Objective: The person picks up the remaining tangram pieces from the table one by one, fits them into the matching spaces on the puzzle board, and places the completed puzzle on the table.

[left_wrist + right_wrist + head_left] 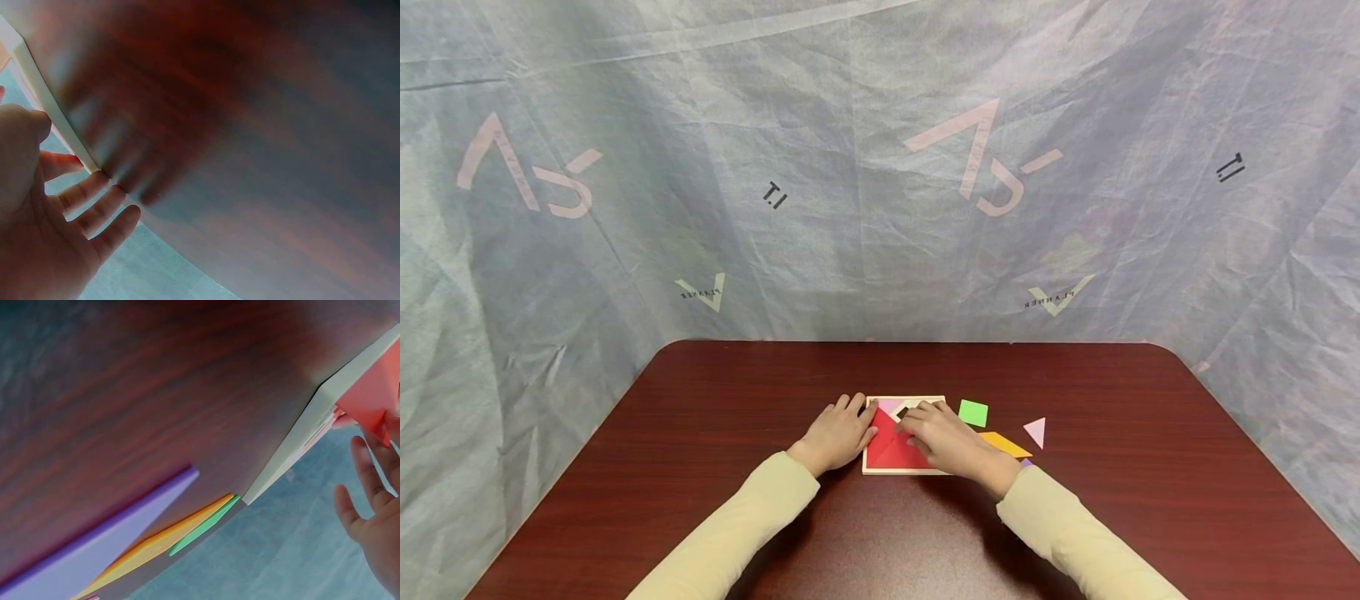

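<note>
Both hands are at a shallow square puzzle tray with a pale rim. Inside it lie red triangles filling the lower part and a pink triangle near the top left. The left hand rests at the tray's left side, fingers spread and fingertips along the rim. Over the tray, the right hand has curled fingers and pinches a red triangle, whose corner stands up between the fingers in the right wrist view. That hand hides the tray's right part. A dark opening shows in the tray floor.
Right of the tray lie a green square, an orange parallelogram, a pink triangle and a purple piece, mostly hidden by the right arm in the head view. A grey curtain hangs behind the dark red table.
</note>
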`<state>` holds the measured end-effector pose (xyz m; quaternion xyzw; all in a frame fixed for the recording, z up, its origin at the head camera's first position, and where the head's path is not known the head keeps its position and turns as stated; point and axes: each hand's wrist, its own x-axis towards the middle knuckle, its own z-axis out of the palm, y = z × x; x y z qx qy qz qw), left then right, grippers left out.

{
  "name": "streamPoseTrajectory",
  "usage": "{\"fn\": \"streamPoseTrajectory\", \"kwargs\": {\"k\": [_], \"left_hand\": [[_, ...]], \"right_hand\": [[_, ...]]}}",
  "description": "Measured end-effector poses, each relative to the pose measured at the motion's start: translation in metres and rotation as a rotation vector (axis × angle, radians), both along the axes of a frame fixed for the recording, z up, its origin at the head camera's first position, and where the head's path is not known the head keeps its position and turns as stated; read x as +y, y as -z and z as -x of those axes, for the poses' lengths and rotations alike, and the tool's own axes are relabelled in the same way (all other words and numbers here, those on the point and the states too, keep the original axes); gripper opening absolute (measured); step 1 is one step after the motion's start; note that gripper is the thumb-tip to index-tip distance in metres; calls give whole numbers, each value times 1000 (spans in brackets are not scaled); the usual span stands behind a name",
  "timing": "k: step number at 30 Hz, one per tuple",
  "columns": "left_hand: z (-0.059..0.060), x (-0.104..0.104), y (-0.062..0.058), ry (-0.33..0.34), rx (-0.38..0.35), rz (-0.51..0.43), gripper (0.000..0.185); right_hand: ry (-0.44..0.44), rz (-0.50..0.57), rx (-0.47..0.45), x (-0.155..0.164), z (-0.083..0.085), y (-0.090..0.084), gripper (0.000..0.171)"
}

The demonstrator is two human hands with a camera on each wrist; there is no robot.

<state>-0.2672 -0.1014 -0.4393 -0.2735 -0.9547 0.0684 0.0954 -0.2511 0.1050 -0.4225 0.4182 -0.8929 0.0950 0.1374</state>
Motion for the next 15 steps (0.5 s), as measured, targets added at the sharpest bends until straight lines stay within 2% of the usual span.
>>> {"fn": "streamPoseTrajectory", "kwargs": {"k": [15], "left_hand": [[0,0,-1,4,0,-7,45]], "right_hand": [[88,-132,100,-2,-3,5,15]]}}
